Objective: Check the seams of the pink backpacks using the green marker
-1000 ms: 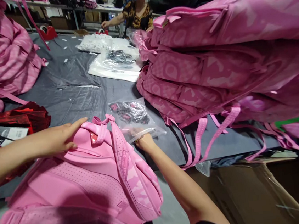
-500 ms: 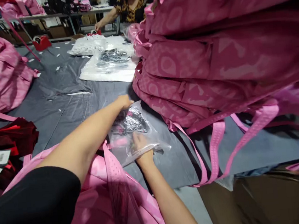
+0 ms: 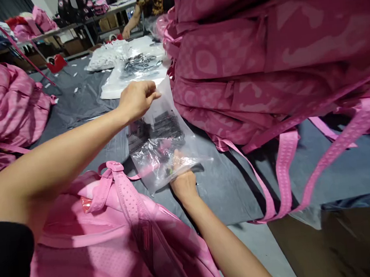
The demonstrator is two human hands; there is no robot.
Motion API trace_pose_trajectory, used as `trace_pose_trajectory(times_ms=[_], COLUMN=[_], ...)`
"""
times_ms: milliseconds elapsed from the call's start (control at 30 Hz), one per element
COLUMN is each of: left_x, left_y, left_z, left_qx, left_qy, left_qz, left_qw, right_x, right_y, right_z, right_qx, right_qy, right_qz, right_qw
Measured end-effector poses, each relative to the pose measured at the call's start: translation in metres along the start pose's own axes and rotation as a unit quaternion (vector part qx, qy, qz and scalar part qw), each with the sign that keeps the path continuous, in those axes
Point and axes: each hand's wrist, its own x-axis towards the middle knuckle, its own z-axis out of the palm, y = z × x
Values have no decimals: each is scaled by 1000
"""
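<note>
A clear plastic bag (image 3: 184,134) with dark print hangs tilted over the table, something dark and pink showing through its film. At its upper edge my left hand (image 3: 138,100) is closed in a pinch on the film. My right hand (image 3: 183,183) is closed at the bag's lower edge; its fingers show dimly through the plastic, and whether they are inside or behind it I cannot tell. Just below lies a light pink backpack (image 3: 84,250), its perforated strap (image 3: 130,197) and top loop beside the bag.
Dark pink backpacks (image 3: 229,59) are stacked at the right, straps hanging down. More pink bags (image 3: 19,103) stand at the left. Farther back lie white plastic packs (image 3: 110,56) and a red tape dispenser (image 3: 56,64). Across the table is another person's arm (image 3: 135,22).
My left hand has risen, drawing the bag's upper edge up and stretching it taller. My right hand stays near the lower edge. The head view has tilted and shifted.
</note>
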Motion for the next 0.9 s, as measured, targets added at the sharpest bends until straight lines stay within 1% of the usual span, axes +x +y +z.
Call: trace_pose_trajectory(times_ms=[33, 100, 167, 267, 333, 400, 433, 500, 600, 700, 800, 900], left_x=[-2, -2, 1, 9, 12, 11, 9, -1, -33, -84, -139, -188], left_y=[-2, -12, -28, -51, -61, -62, -60, -52, -33, -19, -22, -36], left_z=[-7, -13, -7, 6, 10, 7, 3, -8, -31, -60, -91, -114], left_qx=[1, 9, 30, 59, 68, 70, 71, 72, 86, 101, 90, 52], left_qy=[11, 20, -2, -46, -43, -35, -43, -85, -168, -218, -233, -214], left_qz=[1, -4, -16, -44, -52, -49, -41, -16, 55, 114, 121, 88], left_qw=[1000, 1000, 999, 996, 995, 996, 996, 994, 980, 964, 961, 972], right_x=[0, 4, 10, 19, 21, 21, 20, 21, 28, 40, 49, 51], right_y=[-3, -9, -15, -21, -23, -24, -24, -26, -31, -35, -32, -21], right_z=[0, 0, -3, -9, -13, -16, -17, -15, -7, 0, -1, -11], right_qx=[-7, -21, -31, -42, -49, -61, -65, -39, 42, 94, 159, 238], right_qy=[-14, -48, -83, -114, -129, -150, -161, -169, -155, -124, -77, -62], right_qz=[-8, -23, -32, -30, -40, -59, -69, -69, -28, 18, 91, 182], right_qw=[1000, 998, 996, 992, 990, 985, 982, 982, 987, 988, 980, 952])
